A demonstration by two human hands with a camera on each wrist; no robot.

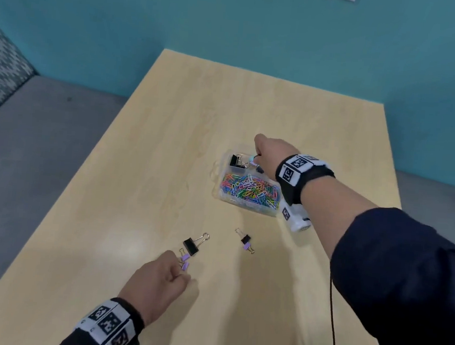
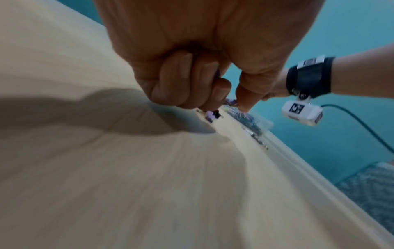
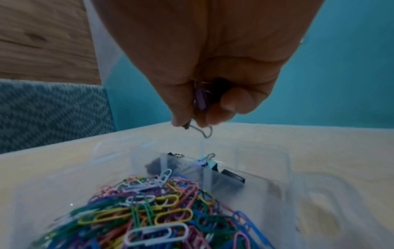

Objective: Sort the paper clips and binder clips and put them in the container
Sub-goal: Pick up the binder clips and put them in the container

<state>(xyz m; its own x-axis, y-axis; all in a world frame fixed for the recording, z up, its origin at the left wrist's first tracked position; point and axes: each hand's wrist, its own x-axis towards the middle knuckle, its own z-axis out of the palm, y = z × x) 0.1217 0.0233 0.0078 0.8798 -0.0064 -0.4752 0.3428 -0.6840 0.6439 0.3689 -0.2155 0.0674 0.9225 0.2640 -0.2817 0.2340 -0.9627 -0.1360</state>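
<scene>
A clear plastic container (image 1: pixel 217 188) sits mid-table, its near compartment heaped with coloured paper clips (image 1: pixel 249 190) (image 3: pixel 160 210). Its far compartments hold a black binder clip (image 1: pixel 236 161) and small pastel ones (image 3: pixel 205 161). My right hand (image 1: pixel 257 158) (image 3: pixel 192 121) hovers over those far compartments, gripping a small purple binder clip (image 3: pixel 200 97) together with a black one; a wire handle hangs from the fingers. My left hand (image 1: pixel 183 273) (image 2: pixel 230 101), low near the table front, pinches a small purple binder clip (image 1: pixel 185 264). A large black binder clip (image 1: pixel 191 246) lies just beyond it.
A small black and a small purple binder clip (image 1: pixel 246 242) lie together on the table (image 1: pixel 137 192) between the hands. A thin cable (image 1: pixel 333 316) runs down at the right. A grey bench (image 1: pixel 32 143) lies left of the table; a teal wall stands behind.
</scene>
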